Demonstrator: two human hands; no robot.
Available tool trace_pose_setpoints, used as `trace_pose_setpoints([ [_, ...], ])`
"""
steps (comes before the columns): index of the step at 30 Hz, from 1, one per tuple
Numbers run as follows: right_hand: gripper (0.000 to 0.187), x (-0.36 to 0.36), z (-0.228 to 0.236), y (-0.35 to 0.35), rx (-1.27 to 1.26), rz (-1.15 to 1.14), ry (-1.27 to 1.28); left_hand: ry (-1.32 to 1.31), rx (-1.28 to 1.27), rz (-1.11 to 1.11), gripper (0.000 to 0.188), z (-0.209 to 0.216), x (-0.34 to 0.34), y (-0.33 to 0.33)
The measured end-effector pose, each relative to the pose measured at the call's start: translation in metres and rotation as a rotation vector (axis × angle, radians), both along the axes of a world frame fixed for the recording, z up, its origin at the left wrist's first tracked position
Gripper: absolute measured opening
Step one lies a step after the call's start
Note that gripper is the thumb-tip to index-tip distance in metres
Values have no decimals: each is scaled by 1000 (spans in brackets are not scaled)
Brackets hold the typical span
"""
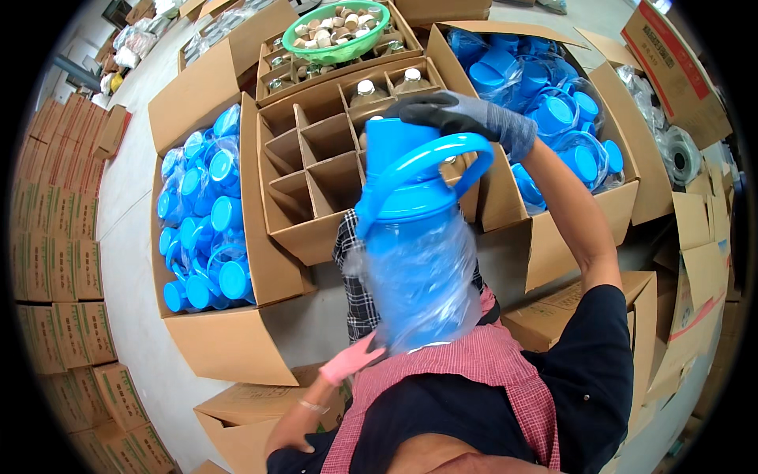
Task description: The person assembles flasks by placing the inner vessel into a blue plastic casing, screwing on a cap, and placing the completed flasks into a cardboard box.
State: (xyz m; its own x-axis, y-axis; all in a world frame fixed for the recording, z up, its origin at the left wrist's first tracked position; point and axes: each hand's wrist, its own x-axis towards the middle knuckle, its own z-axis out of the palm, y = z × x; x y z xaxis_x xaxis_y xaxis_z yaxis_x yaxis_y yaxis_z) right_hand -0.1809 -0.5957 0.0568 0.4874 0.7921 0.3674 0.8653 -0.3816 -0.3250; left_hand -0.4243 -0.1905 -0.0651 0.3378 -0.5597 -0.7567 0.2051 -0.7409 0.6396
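Head view, looking down over a red checked apron. Held up close to the camera: a blue jug wrapped in clear plastic film, its blue lid with a curved carrying handle pointing away. Right hand in a grey glove with black palm, reaching over the top of the jug, fingers curled down around the far end of the handle, grip closed on it. Left hand in a pink glove, down at the lower edge of the jug, fingers pressed against the wrapped base, grip closed on the film there. Jug thus raised between both hands, above the lap and in front of the boxes, not resting on anything.

Straight ahead, beyond the jug: an open divided carton with cardboard cells, most near cells bare, two capped glass bottles standing in the far cells. Further back, a second divided carton holding more bottles, with a green basket of small round pieces sitting on top. To the left, an open carton of blue lids bagged in clear plastic. To the right, another open carton of blue lids, likewise in plastic. Along the far left edge, stacks of closed printed boxes on the grey floor. On the right rim, loose flattened cardboard and a roll of clear film.
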Motion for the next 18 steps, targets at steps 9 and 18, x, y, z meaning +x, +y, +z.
trace_pose_setpoints([
  [9, 72, -14, -21, 114, 411, -472, 583, -489, -595, 574, 47, 46, 240, -33],
  [18, 54, -39, -66, -40, 1436, -671, 307, -658, -809, 532, 55, 94, 225, -116],
])
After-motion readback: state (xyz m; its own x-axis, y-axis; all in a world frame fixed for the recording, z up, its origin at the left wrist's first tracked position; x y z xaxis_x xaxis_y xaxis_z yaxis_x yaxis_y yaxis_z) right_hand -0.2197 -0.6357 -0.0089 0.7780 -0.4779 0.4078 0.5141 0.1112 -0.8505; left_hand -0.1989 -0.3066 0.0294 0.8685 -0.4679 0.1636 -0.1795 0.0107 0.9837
